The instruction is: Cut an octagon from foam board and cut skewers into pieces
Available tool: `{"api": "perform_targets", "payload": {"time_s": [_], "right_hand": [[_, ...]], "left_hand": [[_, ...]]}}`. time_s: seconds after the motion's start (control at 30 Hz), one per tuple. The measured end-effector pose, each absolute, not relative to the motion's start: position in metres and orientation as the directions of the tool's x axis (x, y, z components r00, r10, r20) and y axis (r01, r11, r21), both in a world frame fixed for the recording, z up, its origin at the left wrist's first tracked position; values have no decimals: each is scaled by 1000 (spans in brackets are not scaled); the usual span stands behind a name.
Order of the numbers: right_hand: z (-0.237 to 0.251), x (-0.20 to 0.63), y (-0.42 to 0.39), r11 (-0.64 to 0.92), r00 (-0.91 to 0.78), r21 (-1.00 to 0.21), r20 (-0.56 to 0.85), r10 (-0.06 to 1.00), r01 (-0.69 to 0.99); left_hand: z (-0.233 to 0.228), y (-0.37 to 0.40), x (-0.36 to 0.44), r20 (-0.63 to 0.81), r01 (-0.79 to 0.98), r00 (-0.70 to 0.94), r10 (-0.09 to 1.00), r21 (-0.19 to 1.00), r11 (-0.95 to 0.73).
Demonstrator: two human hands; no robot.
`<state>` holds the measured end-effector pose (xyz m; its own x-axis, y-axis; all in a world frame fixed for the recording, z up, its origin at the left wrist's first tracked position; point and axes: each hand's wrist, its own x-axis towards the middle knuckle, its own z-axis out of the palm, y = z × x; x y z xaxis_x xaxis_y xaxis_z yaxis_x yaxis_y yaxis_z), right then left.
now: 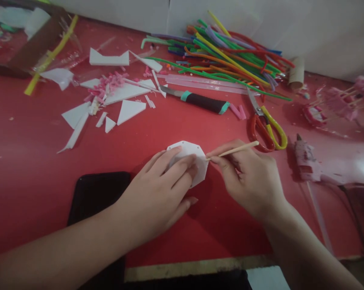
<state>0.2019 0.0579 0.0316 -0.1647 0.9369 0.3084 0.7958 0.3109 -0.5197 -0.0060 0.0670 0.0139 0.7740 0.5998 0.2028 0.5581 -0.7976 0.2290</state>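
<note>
The left hand (160,189) lies flat on a white foam piece (191,155) with many straight sides, fingers spread and pressing it onto the red table (33,169). The right hand (245,181) pinches 1 thin wooden stick (234,150) between thumb and fingers, closed around it like a pen, its tip touching the piece's right edge. The work looks like poking or marking that edge. To do it well, the left fingers should hold the piece firmly near the tip but clear of it, and the stick should press slowly, since thin foam tears easily. Scissors (268,129), a knife (200,100), straws (227,52) and white scraps (109,100) lie beyond.
</note>
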Motion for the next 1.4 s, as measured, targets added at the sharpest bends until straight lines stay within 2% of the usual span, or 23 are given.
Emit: {"api": "perform_targets", "payload": {"time_s": [0.37,0.57,0.7,0.8,0.97,1.1,1.2,1.3,1.4], "right_hand": [[28,204,59,315,-160,-510,325,932,801],[25,205,58,322,-175,-530,309,935,784],[19,206,57,284,-53,-617,365,930,734],[19,206,57,317,34,-705,436,899,635],[20,210,59,383,57,-677,532,845,628],[18,213,59,282,136,-715,466,874,640],[16,213,59,226,178,-785,391,903,577],[16,211,60,221,164,-850,334,928,478],[16,209,60,231,129,-846,328,936,480]], "left_hand": [[15,67,-7,209,546,776,595,251,-799],[11,65,-9,212,583,731,648,298,-756],[9,64,-9,193,603,721,665,297,-740],[11,64,-9,212,621,710,672,262,-739],[13,63,-9,210,686,672,711,185,-703],[11,61,-10,213,711,662,719,128,-692],[10,60,-10,246,709,659,711,114,-696],[11,60,-11,308,668,667,679,157,-727],[11,61,-11,312,564,730,608,228,-794]]}}
